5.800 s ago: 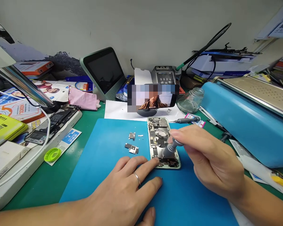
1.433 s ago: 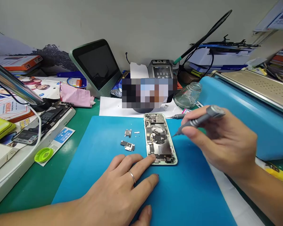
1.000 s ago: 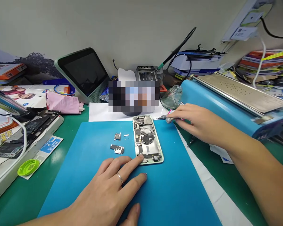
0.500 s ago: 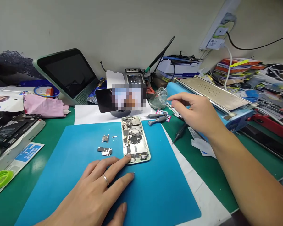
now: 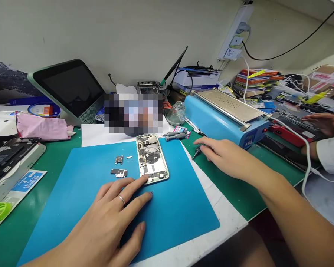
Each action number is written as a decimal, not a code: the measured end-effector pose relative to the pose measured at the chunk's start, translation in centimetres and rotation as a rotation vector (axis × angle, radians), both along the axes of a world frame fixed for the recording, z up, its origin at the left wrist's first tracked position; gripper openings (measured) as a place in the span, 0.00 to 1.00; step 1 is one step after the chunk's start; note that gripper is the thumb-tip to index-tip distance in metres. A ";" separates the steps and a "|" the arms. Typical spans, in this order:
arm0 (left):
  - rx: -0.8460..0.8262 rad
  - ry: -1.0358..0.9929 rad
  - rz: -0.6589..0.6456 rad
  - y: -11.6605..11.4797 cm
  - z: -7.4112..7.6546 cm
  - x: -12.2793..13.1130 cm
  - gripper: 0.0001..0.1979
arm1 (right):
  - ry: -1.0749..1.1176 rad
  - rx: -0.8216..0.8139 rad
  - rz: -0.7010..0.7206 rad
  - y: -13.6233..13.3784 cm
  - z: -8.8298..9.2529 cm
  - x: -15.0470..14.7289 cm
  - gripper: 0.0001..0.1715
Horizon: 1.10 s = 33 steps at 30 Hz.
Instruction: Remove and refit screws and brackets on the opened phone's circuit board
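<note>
An opened phone with its insides showing lies on a blue mat. My left hand rests flat on the mat, fingers spread, and one fingertip touches the phone's near corner. My right hand is on the green table to the right of the mat. Its fingers are closed on the handle of a dark screwdriver, whose tip points toward the mat. Two grey screwdrivers lie just behind the phone. Left of the phone, small removed parts sit on the mat.
A blue heating machine stands at the right, with a glass jar beside it. A green-framed screen and a propped phone stand behind the mat. Another person's hand works at the far right. Another opened phone lies at the left.
My right hand lifted the grey screwdriver off the phone and laid it behind the mat, then came down onto the dark screwdriver. My view turned right. The left hand stayed put.
</note>
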<state>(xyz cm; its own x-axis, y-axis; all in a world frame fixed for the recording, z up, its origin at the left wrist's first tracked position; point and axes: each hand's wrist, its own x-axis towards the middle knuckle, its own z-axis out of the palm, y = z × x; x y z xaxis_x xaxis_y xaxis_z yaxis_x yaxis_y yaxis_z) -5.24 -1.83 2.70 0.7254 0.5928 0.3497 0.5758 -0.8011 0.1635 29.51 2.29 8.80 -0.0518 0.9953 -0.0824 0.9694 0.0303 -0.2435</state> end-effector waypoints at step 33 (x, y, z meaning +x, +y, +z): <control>-0.268 -0.032 -0.050 0.4 0.5 0.3 0.20 | 0.947 0.692 0.113 -7.4 -5.6 -11.1 0.39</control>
<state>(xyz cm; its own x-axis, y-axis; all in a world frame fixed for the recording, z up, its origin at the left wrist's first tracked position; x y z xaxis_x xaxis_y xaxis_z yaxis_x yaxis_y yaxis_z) -4.94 -1.42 3.23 0.7472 0.6311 0.2084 0.5278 -0.7540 0.3910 18.39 -5.14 3.23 0.1073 0.7987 0.5921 0.3944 0.5125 -0.7627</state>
